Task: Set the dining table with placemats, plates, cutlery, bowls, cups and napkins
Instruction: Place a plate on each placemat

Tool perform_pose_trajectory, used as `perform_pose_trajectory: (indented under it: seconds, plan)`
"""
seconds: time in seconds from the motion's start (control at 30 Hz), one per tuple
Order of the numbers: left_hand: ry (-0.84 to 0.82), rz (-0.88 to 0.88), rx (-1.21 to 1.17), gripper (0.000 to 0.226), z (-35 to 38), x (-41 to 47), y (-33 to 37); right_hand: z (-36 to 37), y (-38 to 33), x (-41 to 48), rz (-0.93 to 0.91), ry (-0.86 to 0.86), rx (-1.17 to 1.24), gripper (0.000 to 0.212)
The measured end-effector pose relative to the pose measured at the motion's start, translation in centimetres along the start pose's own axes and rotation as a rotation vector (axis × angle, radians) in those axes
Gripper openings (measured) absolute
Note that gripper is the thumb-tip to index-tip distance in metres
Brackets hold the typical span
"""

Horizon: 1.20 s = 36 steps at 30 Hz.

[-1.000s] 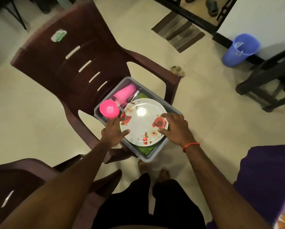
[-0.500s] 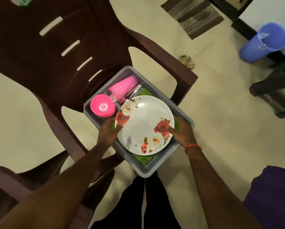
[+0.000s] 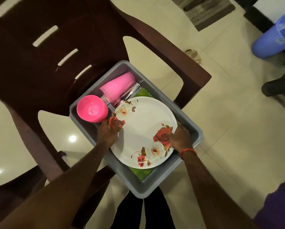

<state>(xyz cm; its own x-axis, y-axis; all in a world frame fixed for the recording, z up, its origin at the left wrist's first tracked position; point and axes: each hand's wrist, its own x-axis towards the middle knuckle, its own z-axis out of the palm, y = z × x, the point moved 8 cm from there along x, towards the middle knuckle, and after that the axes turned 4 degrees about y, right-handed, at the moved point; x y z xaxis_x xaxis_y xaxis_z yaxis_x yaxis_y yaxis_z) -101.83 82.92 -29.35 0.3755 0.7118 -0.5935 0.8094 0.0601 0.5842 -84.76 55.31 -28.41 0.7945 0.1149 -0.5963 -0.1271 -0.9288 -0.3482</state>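
Plate [image 3: 143, 129], centre frame: rigid, glossy, probably slippery and light; left hand [image 3: 108, 132] and right hand [image 3: 179, 138] grip opposite rims — sound hold.

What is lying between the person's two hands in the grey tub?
The white rose-printed plate fills the stretch: the left hand holds its left rim, the right hand its right rim. This shows in the head view.

Glossy white plate [image 3: 143, 129]; matt grey plastic tub [image 3: 156, 184]; shiny pink plastic bowl [image 3: 92, 109]; polished floor tiles [image 3: 229, 129].
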Motion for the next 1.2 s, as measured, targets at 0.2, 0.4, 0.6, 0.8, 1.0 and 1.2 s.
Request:
perform_pose_trajectory:
  seconds: [0.2, 0.4, 0.6, 0.8, 1.0, 1.2]
  plan:
    - [-0.007, -0.059, 0.043, 0.033, 0.3, 1.9, -0.7, -1.0, -0.1, -1.0, -0.039, 0.052, 0.17, 0.021]
    - [-0.004, -0.042, 0.093, 0.026, -1.0, -0.5, 1.1, -4.5, -0.9, -3.3, -0.05, 0.088, 0.217, 0.028]
    - [-0.022, 0.025, 0.189, 0.038, -4.1, -4.2, 4.0, -11.0, -2.0, -8.3, -0.075, 0.205, 0.26, 0.03]
    - [-0.038, 0.158, 0.246, 0.021, -6.7, -9.7, 10.2, -17.8, -0.5, -13.4, -0.029, 0.282, 0.279, 0.022]
    - [-0.099, 0.34, 0.323, 0.028, -8.2, -14.8, 16.0, -22.1, 4.2, -18.4, 0.143, 0.344, 0.384, 0.023]
    - [-0.127, 0.435, 0.468, 0.028, -7.6, -18.8, 22.0, -25.0, 8.4, -24.3, 0.27, 0.426, 0.489, 0.021]
